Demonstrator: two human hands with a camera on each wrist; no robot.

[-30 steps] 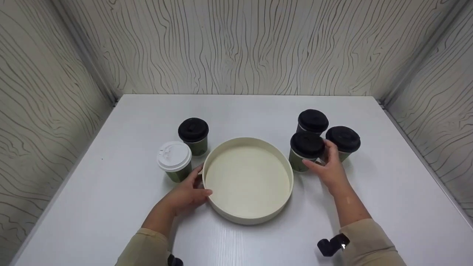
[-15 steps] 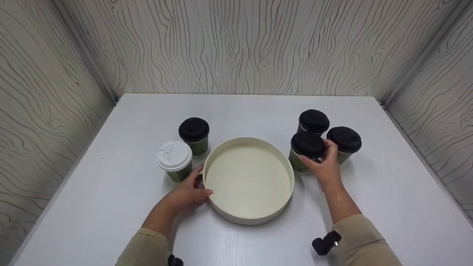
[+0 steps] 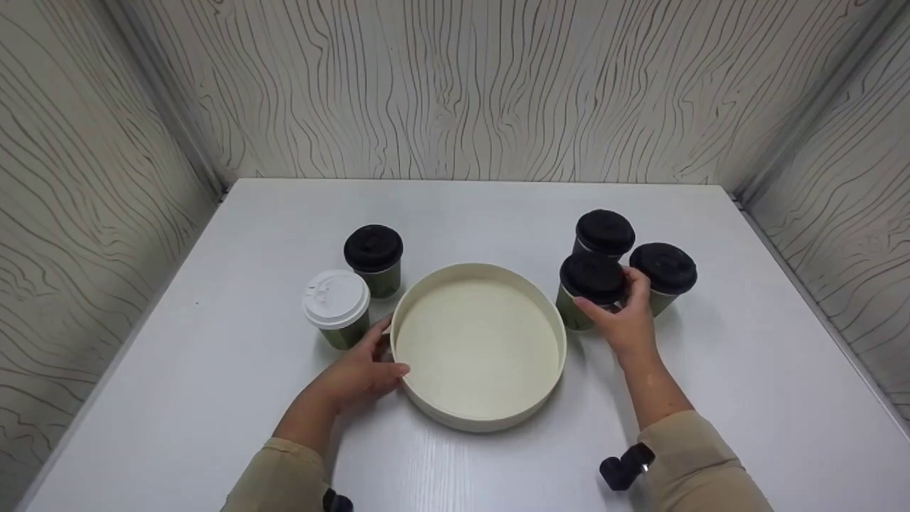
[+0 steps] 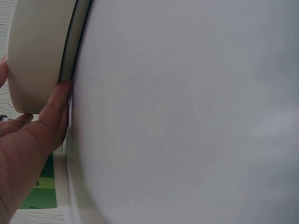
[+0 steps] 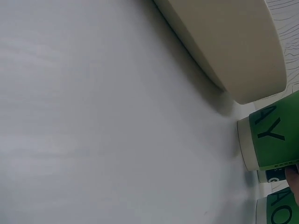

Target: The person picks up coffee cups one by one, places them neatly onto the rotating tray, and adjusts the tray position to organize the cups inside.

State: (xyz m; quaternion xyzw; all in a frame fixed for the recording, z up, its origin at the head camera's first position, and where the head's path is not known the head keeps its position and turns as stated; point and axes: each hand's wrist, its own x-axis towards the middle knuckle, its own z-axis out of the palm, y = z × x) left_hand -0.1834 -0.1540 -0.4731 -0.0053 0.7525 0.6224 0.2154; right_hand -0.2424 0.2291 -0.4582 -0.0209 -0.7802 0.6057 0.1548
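A pale round tray point(image 3: 480, 348) lies flat on the white table point(image 3: 455, 473), midway between its left and right edges. The left hand point(image 3: 361, 373) grips the tray on the side facing the table's left edge, thumb over the rim and fingers against the outer wall; the left wrist view shows a fingertip at the tray's bottom edge.

The right hand point(image 3: 629, 320) holds the front cup point(image 3: 591, 281), green with a black lid, thumb on the near side and fingers round the side facing the table's right edge. This cup stands about upright, just beside the tray; whether its base touches the table I cannot tell. Dark letters show on its green wall in the right wrist view.

Two more black-lidded cups are close by: the back cup point(image 3: 604, 233) towards the table's far edge, and the outer cup point(image 3: 662, 269) towards its right edge, just beyond the fingers.

On the tray's other side, a white-lidded cup point(image 3: 336, 302) stands upright near the left fingertips, and a fifth cup point(image 3: 373, 256), black-lidded, stands behind it, nearer the table's far edge. A wood-patterned wall point(image 3: 455, 85) rises behind that edge.
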